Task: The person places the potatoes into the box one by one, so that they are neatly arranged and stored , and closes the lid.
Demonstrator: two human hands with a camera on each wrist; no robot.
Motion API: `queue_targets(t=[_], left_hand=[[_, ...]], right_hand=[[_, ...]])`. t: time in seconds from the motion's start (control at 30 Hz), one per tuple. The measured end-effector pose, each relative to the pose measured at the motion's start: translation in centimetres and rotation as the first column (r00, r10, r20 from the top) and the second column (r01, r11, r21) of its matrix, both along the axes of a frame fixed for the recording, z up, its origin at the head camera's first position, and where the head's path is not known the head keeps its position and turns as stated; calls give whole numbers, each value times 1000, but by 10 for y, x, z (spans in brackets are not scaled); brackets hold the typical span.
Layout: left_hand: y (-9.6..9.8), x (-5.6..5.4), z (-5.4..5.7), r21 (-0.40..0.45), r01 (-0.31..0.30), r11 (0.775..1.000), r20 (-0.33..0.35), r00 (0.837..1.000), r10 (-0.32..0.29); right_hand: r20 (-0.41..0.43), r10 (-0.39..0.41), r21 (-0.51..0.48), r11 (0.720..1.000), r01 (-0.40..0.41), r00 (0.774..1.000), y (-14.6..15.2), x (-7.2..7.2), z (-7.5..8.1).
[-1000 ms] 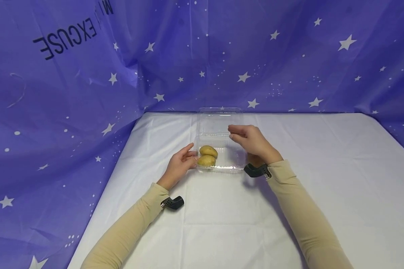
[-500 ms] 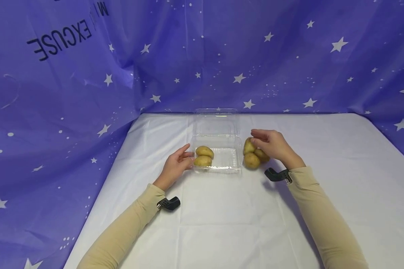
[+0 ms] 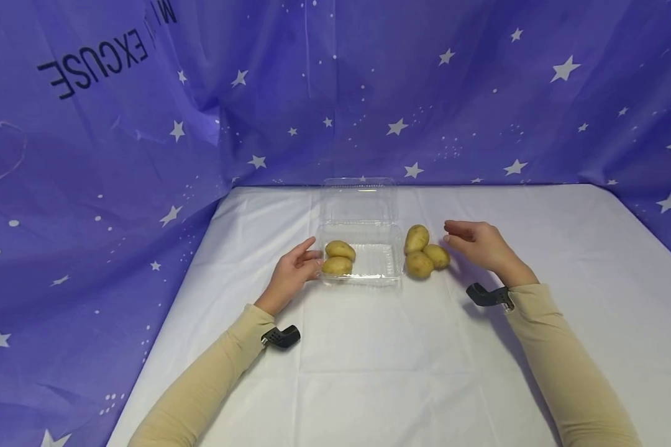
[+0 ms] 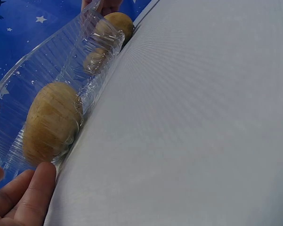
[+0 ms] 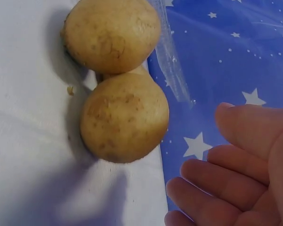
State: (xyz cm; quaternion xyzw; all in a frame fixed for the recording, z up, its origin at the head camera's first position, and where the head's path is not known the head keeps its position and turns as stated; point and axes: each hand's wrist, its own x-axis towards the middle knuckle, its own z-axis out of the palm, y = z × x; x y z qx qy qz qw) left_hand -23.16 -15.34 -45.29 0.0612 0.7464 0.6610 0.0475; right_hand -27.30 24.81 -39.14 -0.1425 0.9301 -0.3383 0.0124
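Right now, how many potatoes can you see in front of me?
5. In the open clear plastic clamshell: a rear potato and a front potato. On the white tablecloth to its right: a far potato, a near potato and a rightmost potato.

The place looks like a makeshift booth: a star-printed purple curtain (image 3: pixel 358 93) hangs from 9 through 12 to 3 o'clock around a white-draped desk (image 3: pixel 380 347), with lettering (image 3: pixel 96 64) near 10. Which building holds it cannot be told.
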Motion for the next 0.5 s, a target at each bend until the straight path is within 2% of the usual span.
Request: queue_targets(t=[0.2, 0.5], left_hand=[[3, 0, 1, 12, -2, 1000, 5, 1000, 2], [1, 1, 1, 5, -5, 1000, 2, 1000, 5]], right_hand=[[41, 38, 8, 999, -38, 998, 7, 1, 1], [107, 97, -40, 995, -93, 989, 9, 0, -2]])
